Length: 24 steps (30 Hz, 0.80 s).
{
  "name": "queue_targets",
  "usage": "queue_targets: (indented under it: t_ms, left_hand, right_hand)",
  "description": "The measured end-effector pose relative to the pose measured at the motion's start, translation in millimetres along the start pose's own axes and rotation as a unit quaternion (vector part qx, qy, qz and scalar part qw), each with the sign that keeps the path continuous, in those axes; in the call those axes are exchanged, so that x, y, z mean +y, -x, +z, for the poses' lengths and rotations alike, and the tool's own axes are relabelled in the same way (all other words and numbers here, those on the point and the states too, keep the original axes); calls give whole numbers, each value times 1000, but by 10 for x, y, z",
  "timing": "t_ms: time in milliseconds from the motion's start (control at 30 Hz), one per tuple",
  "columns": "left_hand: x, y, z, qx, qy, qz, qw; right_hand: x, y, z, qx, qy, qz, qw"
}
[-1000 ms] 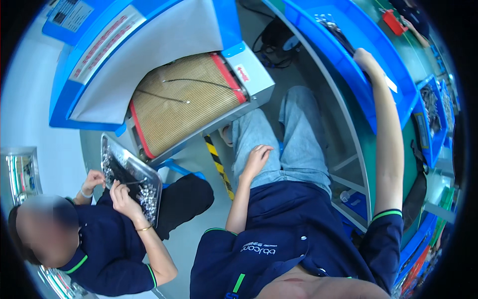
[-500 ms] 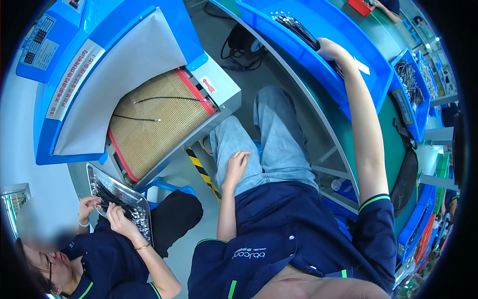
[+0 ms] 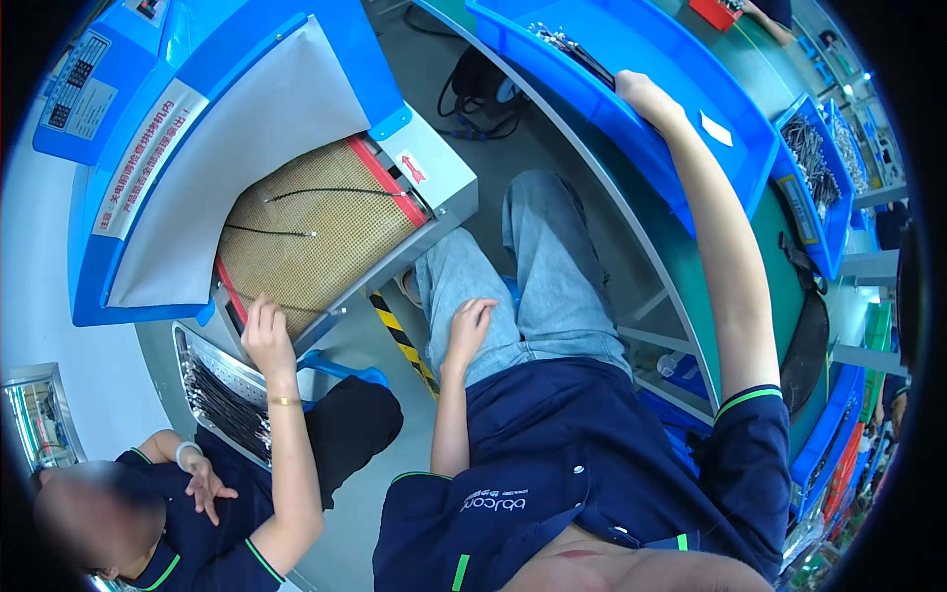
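My left hand (image 3: 470, 328) lies on my thigh, its fingers loosely stretched and holding nothing. At the upper right, my right hand (image 3: 646, 97) reaches into a large blue bin (image 3: 681, 59), close to its near wall. Its fingers curl round a bundle of thin black cables (image 3: 577, 49) with pale metal ends. The cables stick out beyond the fingers to the far left; the hand and the bin wall hide the rest. A white paper slip (image 3: 716, 129) lies in the bin.
At left stands a blue-and-white machine with a tan mesh belt (image 3: 316, 212) carrying cables. A co-worker's hand (image 3: 266, 331) is over its near edge; a metal tray (image 3: 187, 345) of cables is beside that person. More blue bins (image 3: 814, 168) stand right.
My right hand and the cable bundle have shifted slightly left. The co-worker's one hand has gone from the tray to the belt, where another cable shows; their other hand has left the tray.
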<state>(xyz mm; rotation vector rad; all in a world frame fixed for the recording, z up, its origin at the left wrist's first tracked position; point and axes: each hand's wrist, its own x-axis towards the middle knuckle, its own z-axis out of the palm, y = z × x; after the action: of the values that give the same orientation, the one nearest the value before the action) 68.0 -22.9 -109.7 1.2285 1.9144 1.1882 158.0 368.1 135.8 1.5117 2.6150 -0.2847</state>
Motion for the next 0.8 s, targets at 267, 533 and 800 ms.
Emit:
queue_targets:
  t_ms: [267, 533, 800]
  left_hand:
    - [-25, -4, -1, -1, 4, 2, 1000]
    - [-68, 5, -18, -7, -4, -10, 1000]
    - [11, -21, 12, -2, 28, -11, 1000]
  right_hand:
    - [4, 68, -15, 74, 1, 3, 997]
    - [170, 31, -568, 156, 5, 4, 988]
    - [-372, 1271, -1485, 349, -102, -7, 932]
